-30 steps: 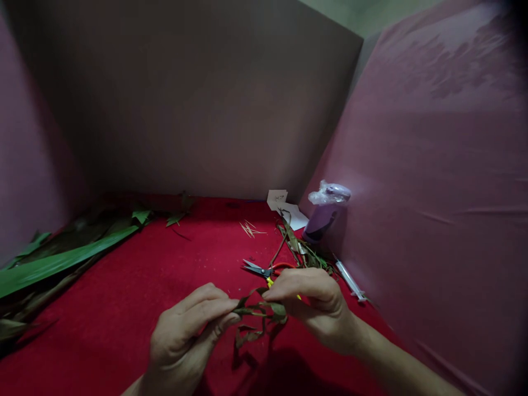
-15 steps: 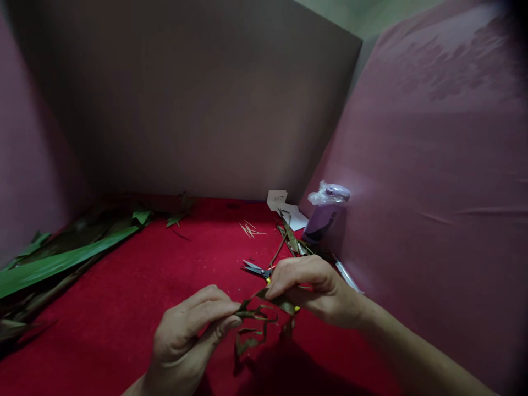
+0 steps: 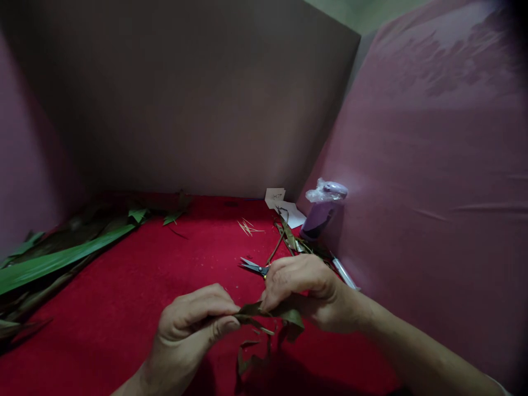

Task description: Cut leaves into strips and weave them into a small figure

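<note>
My left hand [image 3: 193, 324] pinches one end of a dark green-brown leaf strip [image 3: 250, 309] between thumb and fingers. Close beside it, my right hand [image 3: 303, 283] grips the same leaf, whose broader part curls out below the fingers. Folded, thin lengths of leaf dangle beneath both hands over the red cloth. Scissors [image 3: 254, 267] lie just past my right hand, blades pointing left and handles mostly hidden behind it.
Toothpicks [image 3: 248, 227] lie scattered farther back. Long green leaves [image 3: 68, 261] are heaped at the left. To the right are white papers [image 3: 291, 214], leaf scraps [image 3: 290, 239], a purple bottle [image 3: 317, 220] with plastic over its top, and a pen-like silver tool [image 3: 344, 273].
My right hand has shifted slightly down and left, bringing its part of the leaf closer to my left hand. The leaf now looks flatter and straighter between them.
</note>
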Tool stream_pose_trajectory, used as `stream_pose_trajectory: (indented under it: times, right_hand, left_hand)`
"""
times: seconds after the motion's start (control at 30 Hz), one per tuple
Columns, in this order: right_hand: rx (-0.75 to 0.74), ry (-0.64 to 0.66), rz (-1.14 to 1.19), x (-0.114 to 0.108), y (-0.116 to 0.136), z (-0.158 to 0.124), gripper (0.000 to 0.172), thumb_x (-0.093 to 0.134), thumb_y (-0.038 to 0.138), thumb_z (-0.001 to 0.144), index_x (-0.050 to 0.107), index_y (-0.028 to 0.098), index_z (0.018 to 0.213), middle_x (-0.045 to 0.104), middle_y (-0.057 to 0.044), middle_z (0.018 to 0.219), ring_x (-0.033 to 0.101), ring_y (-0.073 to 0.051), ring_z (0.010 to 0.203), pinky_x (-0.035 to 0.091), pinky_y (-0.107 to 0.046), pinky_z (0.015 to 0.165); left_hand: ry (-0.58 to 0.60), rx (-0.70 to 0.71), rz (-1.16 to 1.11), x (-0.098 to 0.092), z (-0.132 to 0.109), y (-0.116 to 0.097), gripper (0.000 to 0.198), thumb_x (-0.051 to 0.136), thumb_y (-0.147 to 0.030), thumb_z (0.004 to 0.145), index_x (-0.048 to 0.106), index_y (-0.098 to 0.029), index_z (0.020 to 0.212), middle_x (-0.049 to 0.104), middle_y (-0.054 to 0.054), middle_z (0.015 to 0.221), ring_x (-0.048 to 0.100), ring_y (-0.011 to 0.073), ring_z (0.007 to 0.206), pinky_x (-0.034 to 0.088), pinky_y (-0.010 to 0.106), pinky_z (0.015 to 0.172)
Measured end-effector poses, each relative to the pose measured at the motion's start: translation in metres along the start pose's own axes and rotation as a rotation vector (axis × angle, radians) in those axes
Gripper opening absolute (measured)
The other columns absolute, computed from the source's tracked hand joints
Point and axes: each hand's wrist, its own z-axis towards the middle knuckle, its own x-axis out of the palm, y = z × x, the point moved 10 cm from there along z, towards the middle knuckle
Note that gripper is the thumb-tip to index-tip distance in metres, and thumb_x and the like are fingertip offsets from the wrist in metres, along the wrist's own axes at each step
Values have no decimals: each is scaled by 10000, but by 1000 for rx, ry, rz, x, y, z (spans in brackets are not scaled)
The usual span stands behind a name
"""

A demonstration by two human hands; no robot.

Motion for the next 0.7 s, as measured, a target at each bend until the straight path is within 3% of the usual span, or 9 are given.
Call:
stream_pose_trajectory:
  times: [0.1,0.23,0.37,0.6,0.7]
  right_hand:
    - [-23,-148,15,-6,2,-3,95,589,187,817,665,132,797,684,-81,697,605,-136,617,490,-268,602]
    - [-142,-261,-111,-6,13,-13,97,556,87,797,613,144,850,683,-71,705,610,-135,619,477,-259,591]
    - [-192,-258,-276,0,18,-16,181,568,56,743,548,166,885,630,-18,651,541,-96,545,426,-215,528]
    - [-65,-217,-346,-1,12,-9,134,484,72,762,524,173,840,539,28,596,451,-72,502,376,-197,500]
    - [24,-122,-255,-2,3,-5,73,496,120,808,559,154,823,556,6,628,456,-74,517,381,-200,497]
  left_hand:
    - [19,-5,-16,3,0,-1,210,637,-55,725,696,-243,797,607,-14,629,564,124,561,460,223,508]
    - [30,23,-18,6,1,-5,226,635,-53,727,693,-253,815,614,-12,642,568,127,573,455,225,508]
    - [78,31,16,11,-1,-5,226,628,-46,733,681,-241,833,604,-12,645,556,118,560,448,223,506]
    - [110,57,70,14,-3,-3,214,617,-37,740,665,-222,836,598,-8,646,558,116,565,442,218,508]
    - [87,49,67,12,-2,-2,198,619,-42,740,666,-216,821,599,-5,642,558,115,559,439,214,500]
